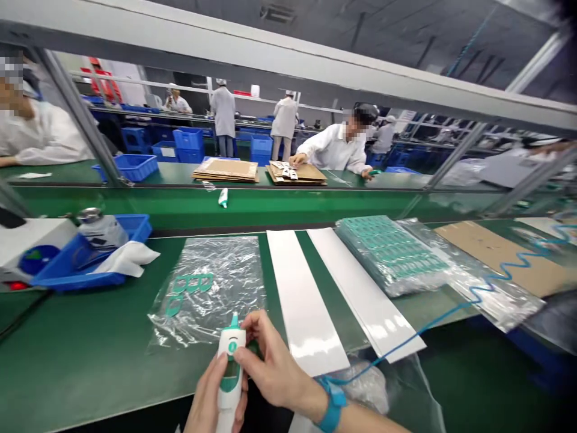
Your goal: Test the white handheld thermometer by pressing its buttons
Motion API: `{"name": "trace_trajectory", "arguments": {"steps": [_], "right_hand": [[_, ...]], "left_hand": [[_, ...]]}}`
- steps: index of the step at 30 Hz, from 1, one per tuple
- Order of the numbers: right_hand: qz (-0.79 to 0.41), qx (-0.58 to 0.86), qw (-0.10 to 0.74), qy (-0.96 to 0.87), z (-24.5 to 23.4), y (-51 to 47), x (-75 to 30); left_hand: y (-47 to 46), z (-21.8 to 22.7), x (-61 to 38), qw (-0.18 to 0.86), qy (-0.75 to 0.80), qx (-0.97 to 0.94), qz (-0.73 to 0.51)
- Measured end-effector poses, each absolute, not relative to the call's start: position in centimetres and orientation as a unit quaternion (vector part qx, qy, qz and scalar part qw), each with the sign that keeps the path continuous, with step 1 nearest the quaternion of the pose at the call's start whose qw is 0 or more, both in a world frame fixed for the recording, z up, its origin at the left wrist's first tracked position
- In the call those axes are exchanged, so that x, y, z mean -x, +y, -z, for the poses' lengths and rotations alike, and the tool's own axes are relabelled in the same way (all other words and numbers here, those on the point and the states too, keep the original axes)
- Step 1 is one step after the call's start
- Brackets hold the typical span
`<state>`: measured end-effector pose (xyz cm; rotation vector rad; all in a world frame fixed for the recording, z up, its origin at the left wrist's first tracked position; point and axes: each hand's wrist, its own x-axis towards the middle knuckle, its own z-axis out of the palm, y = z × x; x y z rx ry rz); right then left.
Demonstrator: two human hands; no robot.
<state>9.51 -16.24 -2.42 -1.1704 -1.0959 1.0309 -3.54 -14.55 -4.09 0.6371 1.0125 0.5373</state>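
The left grip is closed around the lower body of a white-and-green thermometer, which stands tip away from the person at the near edge of the desk. The right grip is partly curled, its thumb against the front beside the button and its forefinger at the right of the head; whether it bears any weight, I cannot tell. A blue band circles the right wrist, with a coiled cord running off right. Just beyond the thermometer lies a clear bag with green rings on or in it. Right of that are white strips, then a wrapped green stack. Far left sits a blue tray; a second thermometer lies on the far green belt.
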Motion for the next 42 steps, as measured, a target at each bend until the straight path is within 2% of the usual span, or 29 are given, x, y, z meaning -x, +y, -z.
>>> {"name": "trace_trajectory", "arguments": {"steps": [5,10,12,18,27,35,42], "right_hand": [[-0.404,0.543,0.552,-0.488,2.0,-18.2,-13.7],[-0.238,0.658,0.511,-0.499,2.7,-20.3,-23.4],[-0.21,0.689,0.486,-0.495,3.3,-21.2,-26.1],[-0.211,0.721,0.407,-0.52,4.4,-22.4,-26.8],[-0.214,0.737,0.376,-0.52,3.9,-22.1,-26.5],[-0.229,0.736,0.348,-0.535,3.6,-22.2,-26.7],[-0.209,0.749,0.287,-0.559,2.4,-21.7,-26.1]], "left_hand": [[-14.6,3.8,1.2,0.823,0.416,-0.329,-0.206],[-14.1,1.6,-2.9,0.84,0.366,-0.319,-0.244],[-13.8,1.5,-4.6,0.848,0.361,-0.31,-0.234],[-13.5,3.4,-7.5,0.826,0.421,-0.292,-0.234],[-13.5,3.5,-7.8,0.805,0.488,-0.271,-0.198],[-13.3,4.0,-7.6,0.82,0.44,-0.306,-0.201],[-13.3,4.4,-7.4,0.828,0.428,-0.296,-0.211]]}}
